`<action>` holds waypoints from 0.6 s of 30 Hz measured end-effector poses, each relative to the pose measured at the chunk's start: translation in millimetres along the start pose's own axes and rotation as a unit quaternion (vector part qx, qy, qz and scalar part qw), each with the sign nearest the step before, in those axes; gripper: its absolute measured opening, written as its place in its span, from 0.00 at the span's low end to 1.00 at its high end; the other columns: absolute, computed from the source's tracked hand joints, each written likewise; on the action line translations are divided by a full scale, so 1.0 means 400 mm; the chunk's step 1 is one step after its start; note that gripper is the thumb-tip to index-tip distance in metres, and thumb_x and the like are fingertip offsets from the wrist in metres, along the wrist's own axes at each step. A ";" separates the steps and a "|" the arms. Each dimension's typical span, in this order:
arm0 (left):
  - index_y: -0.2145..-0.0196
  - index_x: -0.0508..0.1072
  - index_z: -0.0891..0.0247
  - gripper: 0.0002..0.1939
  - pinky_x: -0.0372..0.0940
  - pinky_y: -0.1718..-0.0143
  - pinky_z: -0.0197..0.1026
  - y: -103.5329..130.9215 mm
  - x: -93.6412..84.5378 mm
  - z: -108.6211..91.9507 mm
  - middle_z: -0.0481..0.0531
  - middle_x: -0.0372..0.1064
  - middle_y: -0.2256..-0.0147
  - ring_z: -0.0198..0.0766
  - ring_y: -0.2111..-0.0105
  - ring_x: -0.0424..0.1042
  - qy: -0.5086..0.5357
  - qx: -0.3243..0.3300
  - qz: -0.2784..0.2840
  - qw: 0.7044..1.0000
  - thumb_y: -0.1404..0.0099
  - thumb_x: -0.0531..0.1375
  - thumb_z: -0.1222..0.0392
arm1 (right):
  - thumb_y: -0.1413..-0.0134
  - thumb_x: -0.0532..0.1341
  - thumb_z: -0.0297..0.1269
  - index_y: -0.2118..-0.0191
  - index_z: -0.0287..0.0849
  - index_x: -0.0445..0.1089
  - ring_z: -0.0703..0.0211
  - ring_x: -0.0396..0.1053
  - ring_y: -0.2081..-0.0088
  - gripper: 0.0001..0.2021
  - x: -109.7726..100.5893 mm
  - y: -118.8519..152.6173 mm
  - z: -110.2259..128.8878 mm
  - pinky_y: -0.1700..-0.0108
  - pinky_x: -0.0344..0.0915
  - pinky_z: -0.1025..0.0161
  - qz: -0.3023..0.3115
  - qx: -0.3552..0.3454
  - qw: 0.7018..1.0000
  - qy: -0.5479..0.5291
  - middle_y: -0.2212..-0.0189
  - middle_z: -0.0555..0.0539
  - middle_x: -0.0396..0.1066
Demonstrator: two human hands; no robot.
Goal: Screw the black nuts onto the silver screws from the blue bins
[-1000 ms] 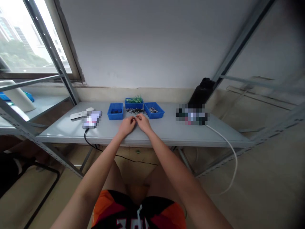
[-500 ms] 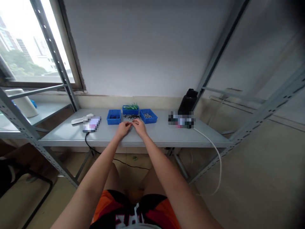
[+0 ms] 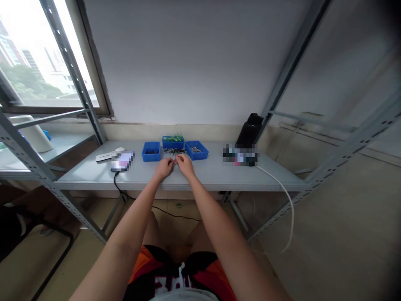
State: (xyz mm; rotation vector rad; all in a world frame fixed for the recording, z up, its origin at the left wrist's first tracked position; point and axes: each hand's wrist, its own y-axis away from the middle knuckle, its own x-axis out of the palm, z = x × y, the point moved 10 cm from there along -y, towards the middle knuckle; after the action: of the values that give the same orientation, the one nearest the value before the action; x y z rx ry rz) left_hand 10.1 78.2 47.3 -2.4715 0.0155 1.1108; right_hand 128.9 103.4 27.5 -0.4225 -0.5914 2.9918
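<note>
My left hand [image 3: 164, 168] and my right hand [image 3: 185, 164] meet fingertip to fingertip over the grey shelf [image 3: 206, 174], fingers pinched around something too small to make out. Just beyond them lies a loose pile of small dark and silvery parts [image 3: 175, 151]. Around the pile are a left blue bin [image 3: 151, 158] with dark pieces, a back blue bin [image 3: 173, 144] with green strips, and a right blue bin [image 3: 198, 156] holding small metallic pieces.
A phone [image 3: 123, 160] with a black cable and a white device [image 3: 104, 157] lie at the left. Toward the right stand a black bottle [image 3: 249, 130] and a blurred object [image 3: 240, 156] with a white cable. Metal uprights flank the shelf.
The view has shifted slightly. My right hand has turned a little and its fingers have shifted near the left fingertips; both hands remain close together.
</note>
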 end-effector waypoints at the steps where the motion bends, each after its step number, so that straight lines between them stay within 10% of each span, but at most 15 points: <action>1: 0.64 0.76 0.65 0.12 0.66 0.55 0.46 0.000 0.001 -0.001 0.60 0.76 0.63 0.45 0.63 0.73 -0.003 0.002 0.001 1.000 0.34 0.53 0.60 | 0.45 0.56 0.42 0.61 0.42 0.72 0.58 0.72 0.63 0.12 -0.002 0.000 0.001 0.54 0.67 0.60 -0.004 0.000 1.000 0.000 0.66 0.47 0.76; 18: 0.65 0.74 0.65 0.11 0.65 0.56 0.43 0.009 -0.042 -0.008 0.58 0.76 0.64 0.43 0.63 0.71 0.040 -0.015 -0.058 0.997 0.35 0.53 0.60 | 0.44 0.52 0.40 0.60 0.43 0.68 0.58 0.72 0.66 0.11 -0.025 -0.005 -0.025 0.57 0.67 0.61 -0.052 0.047 0.998 0.002 0.70 0.48 0.74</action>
State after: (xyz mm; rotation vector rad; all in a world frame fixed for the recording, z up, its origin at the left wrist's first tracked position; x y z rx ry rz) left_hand 0.4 71.0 59.7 -2.5074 -0.1196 0.9704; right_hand 141.1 107.6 21.7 -0.3800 -0.4558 2.9049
